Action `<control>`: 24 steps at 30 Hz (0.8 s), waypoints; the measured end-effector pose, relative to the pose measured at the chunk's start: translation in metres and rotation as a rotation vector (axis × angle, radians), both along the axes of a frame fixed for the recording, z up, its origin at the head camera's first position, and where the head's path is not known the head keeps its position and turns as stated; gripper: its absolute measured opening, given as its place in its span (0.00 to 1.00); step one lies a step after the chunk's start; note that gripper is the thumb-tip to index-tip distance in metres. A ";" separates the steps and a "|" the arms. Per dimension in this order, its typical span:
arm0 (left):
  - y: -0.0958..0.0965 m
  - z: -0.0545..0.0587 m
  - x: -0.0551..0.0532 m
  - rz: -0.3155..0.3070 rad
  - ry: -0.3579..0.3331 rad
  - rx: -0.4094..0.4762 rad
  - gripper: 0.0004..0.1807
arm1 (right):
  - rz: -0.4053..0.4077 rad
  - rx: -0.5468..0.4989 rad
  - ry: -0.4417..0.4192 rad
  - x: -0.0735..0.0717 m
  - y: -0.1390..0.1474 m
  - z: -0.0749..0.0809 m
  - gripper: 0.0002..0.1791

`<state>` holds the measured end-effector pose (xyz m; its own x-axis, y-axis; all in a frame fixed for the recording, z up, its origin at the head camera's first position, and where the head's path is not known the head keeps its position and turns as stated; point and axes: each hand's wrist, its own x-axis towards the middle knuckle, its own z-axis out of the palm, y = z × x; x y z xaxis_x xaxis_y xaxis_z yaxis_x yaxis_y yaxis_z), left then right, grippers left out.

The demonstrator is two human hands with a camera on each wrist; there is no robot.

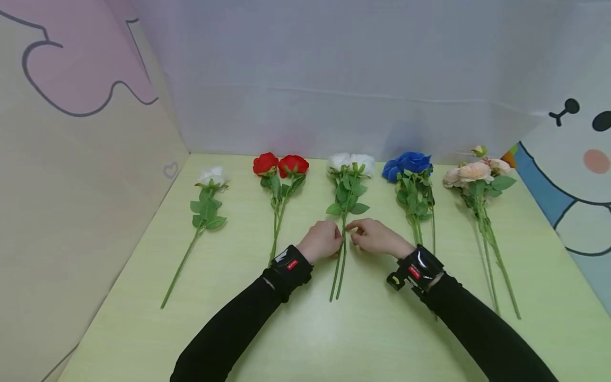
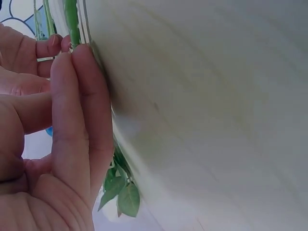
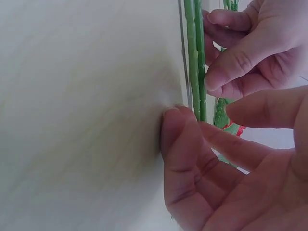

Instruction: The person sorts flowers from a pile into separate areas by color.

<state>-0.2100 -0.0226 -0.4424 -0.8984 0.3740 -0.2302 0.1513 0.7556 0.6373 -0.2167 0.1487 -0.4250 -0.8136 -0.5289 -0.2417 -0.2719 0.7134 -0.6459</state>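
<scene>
Two white roses (image 1: 352, 164) lie side by side on the table, their green stems (image 3: 196, 62) running toward me. My left hand (image 1: 322, 240) pinches the stems at mid-length, its thumb tip against them in the right wrist view. Two long fingers (image 2: 79, 120) of that hand stretch along the tabletop in the left wrist view, tips at a stem. From the other side, my right hand (image 1: 376, 237) comes close to the same stems with loosely bent fingers (image 3: 180, 144). Its thumb stands apart from the stems and it grips nothing.
On the pale table (image 1: 296, 339) lie a single white rose (image 1: 212, 175) at left, red roses (image 1: 279, 164), then blue roses (image 1: 408, 165) and peach flowers (image 1: 474, 172) at right. A white backdrop (image 1: 334, 79) rises behind the blooms, and printed panels flank the table.
</scene>
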 end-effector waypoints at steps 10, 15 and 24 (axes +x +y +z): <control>-0.002 -0.001 0.000 0.005 0.019 -0.006 0.17 | -0.022 0.003 -0.017 0.002 0.001 0.003 0.21; -0.005 0.002 0.002 0.010 0.041 -0.010 0.16 | -0.034 0.002 -0.021 0.003 0.003 0.006 0.21; -0.014 0.013 0.005 0.029 0.127 -0.003 0.11 | -0.089 -0.026 0.059 0.007 0.005 0.010 0.20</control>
